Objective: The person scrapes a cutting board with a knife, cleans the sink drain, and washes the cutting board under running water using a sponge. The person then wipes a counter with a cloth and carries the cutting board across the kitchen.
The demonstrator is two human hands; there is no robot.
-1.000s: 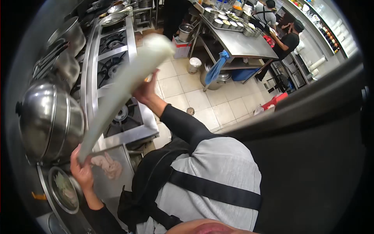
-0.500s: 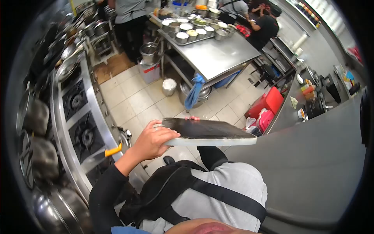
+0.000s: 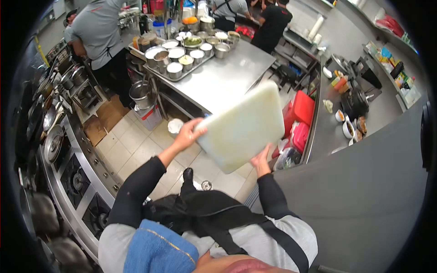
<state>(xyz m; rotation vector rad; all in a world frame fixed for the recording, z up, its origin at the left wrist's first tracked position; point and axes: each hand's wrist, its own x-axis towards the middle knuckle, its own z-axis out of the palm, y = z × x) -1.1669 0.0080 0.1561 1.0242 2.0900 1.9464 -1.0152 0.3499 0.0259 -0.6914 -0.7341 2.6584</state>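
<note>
Steel tabletop (image 3: 243,61) lies beyond the left hand (image 3: 186,135) and right hand (image 3: 261,160), both gripping a pale board (image 3: 243,129), its long axis seemingly slanting away rightward.

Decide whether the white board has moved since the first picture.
Yes: the white board has moved away from the stove, toward the steel table.

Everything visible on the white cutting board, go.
The off-white rectangular cutting board looks like plastic: a flat slab with rounded corners and a faint yellowish tint across its face. No food lies on that face; the other side is hidden. It is held tilted in the air, the bare left hand gripping its left corner and the bare right hand its lower-right edge. In view it overlaps the silver metal worktable beyond; nothing else visibly touches it.
</note>
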